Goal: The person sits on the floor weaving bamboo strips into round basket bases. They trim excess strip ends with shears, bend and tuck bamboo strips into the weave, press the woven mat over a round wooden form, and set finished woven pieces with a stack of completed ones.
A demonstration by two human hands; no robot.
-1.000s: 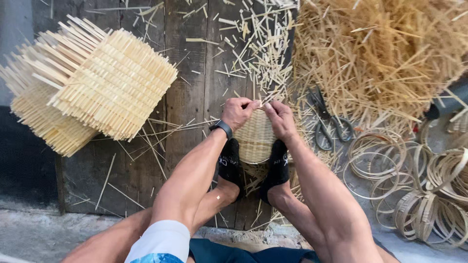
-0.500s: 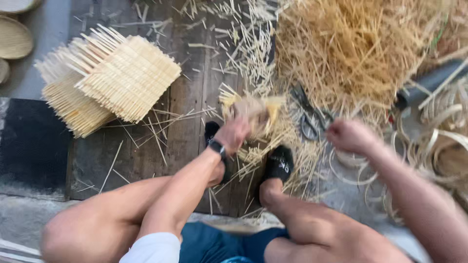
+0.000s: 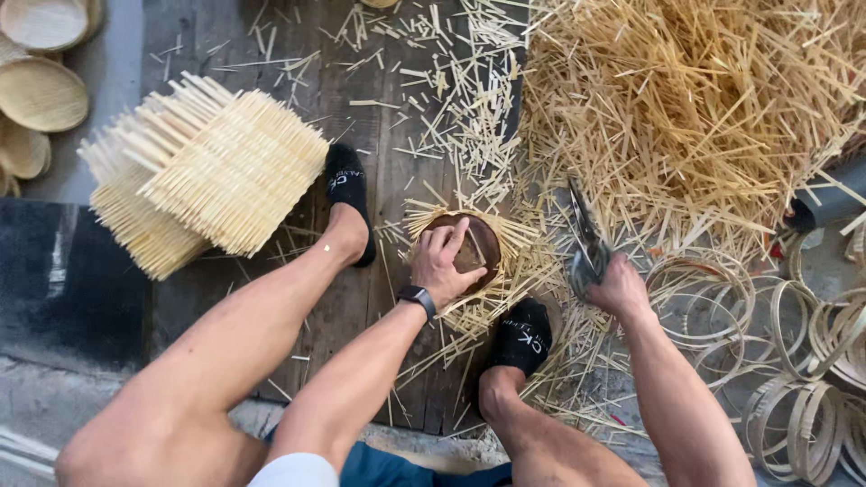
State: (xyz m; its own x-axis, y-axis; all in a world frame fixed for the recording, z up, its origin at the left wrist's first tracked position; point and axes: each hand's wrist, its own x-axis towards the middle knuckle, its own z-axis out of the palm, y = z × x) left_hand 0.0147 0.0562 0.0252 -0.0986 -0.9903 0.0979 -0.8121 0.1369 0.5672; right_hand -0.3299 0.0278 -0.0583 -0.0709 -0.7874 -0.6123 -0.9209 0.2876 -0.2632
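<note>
My left hand [image 3: 444, 261] presses down on a round brown mould [image 3: 480, 245] that sits on a small woven bamboo mat [image 3: 505, 271] with loose strip ends sticking out all round. A dark watch is on that wrist. My right hand [image 3: 618, 287] grips the handles of a pair of grey shears [image 3: 585, 236], blades pointing away from me, just right of the mat. My two feet in black socks rest on the wooden boards, one at the mat's near right [image 3: 523, 335], the other farther left [image 3: 347, 191].
A stack of woven square bamboo mats [image 3: 203, 171] lies at the left. A big heap of bamboo strips [image 3: 704, 108] fills the upper right. Bamboo hoops [image 3: 803, 361] are piled at the right. Round woven baskets [image 3: 41, 90] sit at the far left. Offcuts litter the boards.
My left hand set the woven piece down on the boards and now presses a brown mould onto it. My right hand reached right and picked up the shears. My left leg stretched out.
</note>
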